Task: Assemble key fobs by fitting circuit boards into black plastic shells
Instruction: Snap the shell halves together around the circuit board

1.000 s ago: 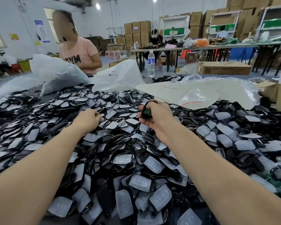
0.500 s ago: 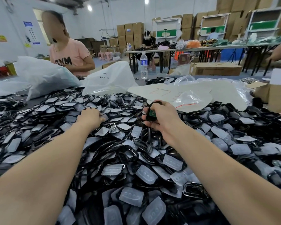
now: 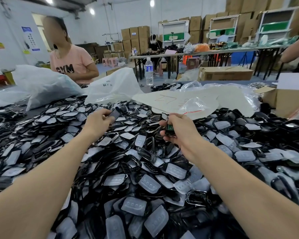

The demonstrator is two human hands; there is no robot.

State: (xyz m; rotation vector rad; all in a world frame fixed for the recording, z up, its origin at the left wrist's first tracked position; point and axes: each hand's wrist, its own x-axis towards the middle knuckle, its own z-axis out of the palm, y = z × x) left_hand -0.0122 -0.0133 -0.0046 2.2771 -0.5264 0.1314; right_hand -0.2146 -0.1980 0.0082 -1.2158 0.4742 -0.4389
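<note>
A deep pile of black plastic shells and clear button pads [image 3: 145, 183] covers the table in front of me. My left hand [image 3: 98, 123] is lifted just above the pile and pinches one black shell [image 3: 116, 112], which is blurred by motion. To its right, my right hand [image 3: 178, 130] grips a black shell with a green circuit board [image 3: 170, 129] seated in it, held a little above the heap. The two hands are about a hand's width apart.
White plastic bags [image 3: 114, 87] and a cardboard sheet [image 3: 185, 100] lie beyond the pile. A water bottle [image 3: 149, 71] stands behind them. A person in a pink shirt [image 3: 71, 64] works at the far left. A cardboard box [image 3: 290, 99] sits at right.
My left hand has risen from the pile with a black shell pinched in it. My right hand stays put, still holding the shell with the green board.
</note>
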